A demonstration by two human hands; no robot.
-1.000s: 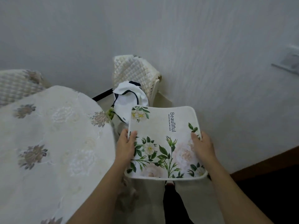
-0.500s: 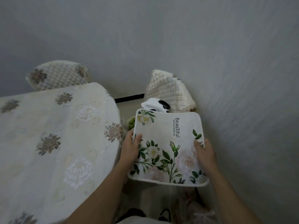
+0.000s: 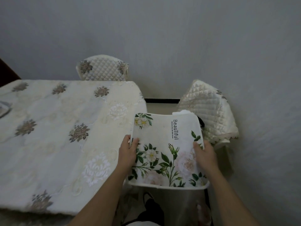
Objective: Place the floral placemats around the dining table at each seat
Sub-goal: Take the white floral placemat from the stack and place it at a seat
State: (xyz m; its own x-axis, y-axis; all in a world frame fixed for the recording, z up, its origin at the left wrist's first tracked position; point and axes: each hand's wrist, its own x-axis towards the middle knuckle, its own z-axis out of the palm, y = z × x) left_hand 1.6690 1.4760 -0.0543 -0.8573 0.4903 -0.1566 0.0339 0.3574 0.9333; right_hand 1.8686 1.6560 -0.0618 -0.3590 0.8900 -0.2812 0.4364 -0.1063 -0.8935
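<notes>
Placemat (image 3: 164, 137) held level beside the worktop (image 3: 65, 128): left hand (image 3: 127, 154) and right hand (image 3: 206, 154) pinch opposite edges with curled fingers (image 3: 134, 141), likely keeping it flat for laying.

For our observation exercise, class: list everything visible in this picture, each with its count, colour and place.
placemat: one, white with green-leaved flowers, held right of the table
table: one, cream flowered cloth, left
far chair: one, cream quilted cover, behind the table
right chair: one, cream quilted cover, by the wall
bar: one, black, between table and right chair
wall: one, grey, behind
left hand: one, grips placemat's left edge
right hand: one, grips its right edge
</notes>
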